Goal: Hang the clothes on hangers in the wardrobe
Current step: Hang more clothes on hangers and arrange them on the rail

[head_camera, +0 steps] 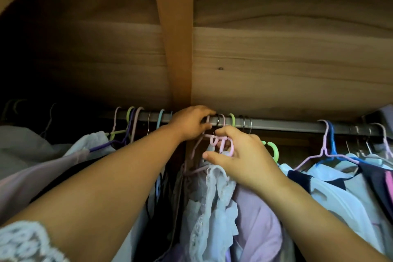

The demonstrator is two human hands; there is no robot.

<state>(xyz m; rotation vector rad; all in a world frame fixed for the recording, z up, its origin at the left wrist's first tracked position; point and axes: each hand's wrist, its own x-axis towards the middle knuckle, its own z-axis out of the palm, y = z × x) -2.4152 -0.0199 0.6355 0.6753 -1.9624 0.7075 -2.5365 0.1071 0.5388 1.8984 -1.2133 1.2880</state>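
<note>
Both hands (214, 140) grip pink hanger (221, 142) hooks, fingers hiding the rail (276, 124) join.

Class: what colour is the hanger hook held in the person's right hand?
Pale pink hanger hook; head view.

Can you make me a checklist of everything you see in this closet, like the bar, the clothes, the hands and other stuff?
Surface: a metal rail runs across the wardrobe under a wooden top panel.
Job's things: a pink hanger sits just below the rail; a lacy pale garment hangs beneath it.
Clutter: a green hanger, a blue hanger and other clothes crowd the rail on both sides.
Grips: the left hand is curled round hooks at the rail; the right hand pinches the pink hanger.
Cables: nothing seen.
Surroundings: a wooden divider rises behind the rail; the far left is too dark to tell.
</note>
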